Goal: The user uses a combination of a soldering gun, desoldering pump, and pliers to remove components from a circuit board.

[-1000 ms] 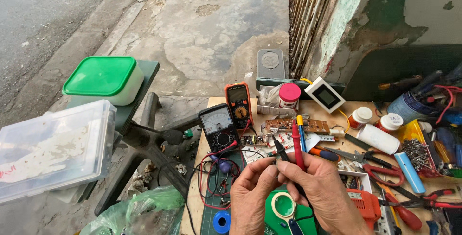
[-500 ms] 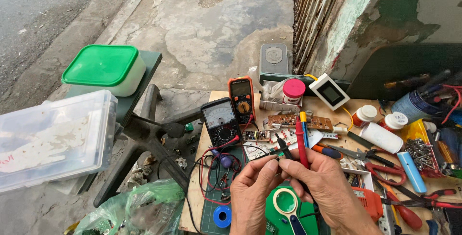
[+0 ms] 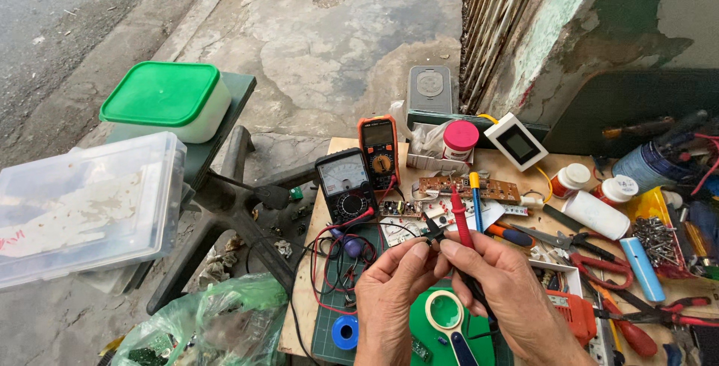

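Near the desk's point(image 3: 329, 156) front edge, the right hand point(image 3: 509, 295) grips a red probe point(image 3: 459, 216), long axis pointing toward the far edge; the left hand point(image 3: 393, 295), touching it, pinches a small black tip point(image 3: 432, 233) just left of the probe; a black probe's grip cannot be told.

both hands point(image 3: 457, 291) raised together, fingertips pinched, thumbs touching.
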